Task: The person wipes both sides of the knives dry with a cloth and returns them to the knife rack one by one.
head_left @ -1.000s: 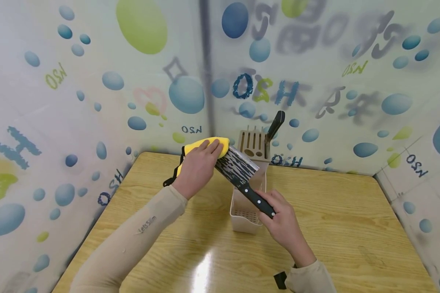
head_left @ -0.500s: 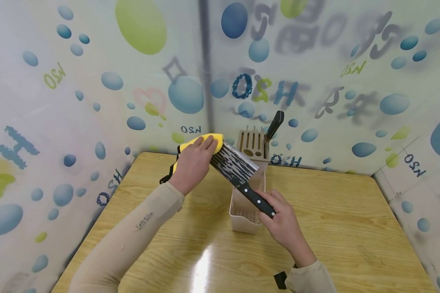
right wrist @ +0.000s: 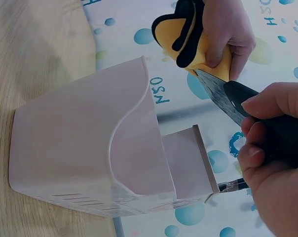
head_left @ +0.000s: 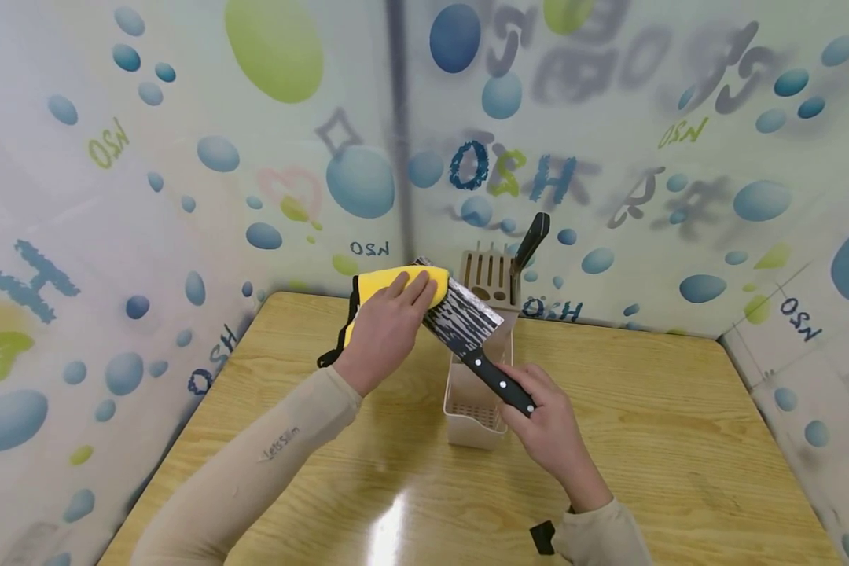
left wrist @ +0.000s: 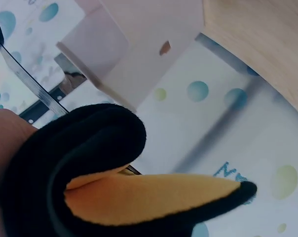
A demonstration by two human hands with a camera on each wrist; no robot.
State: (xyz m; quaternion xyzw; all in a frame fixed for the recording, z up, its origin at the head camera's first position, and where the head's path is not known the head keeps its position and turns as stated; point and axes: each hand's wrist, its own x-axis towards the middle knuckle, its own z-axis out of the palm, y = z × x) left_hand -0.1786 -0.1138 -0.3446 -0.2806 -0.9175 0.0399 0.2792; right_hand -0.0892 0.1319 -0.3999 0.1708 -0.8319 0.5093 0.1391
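My right hand [head_left: 548, 420] grips the black riveted handle of a cleaver [head_left: 463, 321], whose broad blade has dark streaks and points up to the left. A yellow cloth [head_left: 389, 279] with black edging is folded over the blade. My left hand [head_left: 385, 326] pinches the blade through this cloth, fingers on top and thumb below, as the right wrist view shows. The blade's far corner shows past the cloth. Beneath the cleaver stands a pale knife holder [head_left: 475, 428] with a slotted top. In the left wrist view, folds of the cloth [left wrist: 139, 197] hide most of the blade.
Another black-handled knife [head_left: 533, 240] stands in the holder's slotted part. The wooden table [head_left: 651, 424] meets patterned walls [head_left: 608, 141] at the back and sides. A small black tab [head_left: 542, 538] lies by the right sleeve.
My left hand and the cloth first shifted up-left along the blade, then slid back down-right toward the handle. The blade's far corner now shows. My right hand keeps its grip, almost still.
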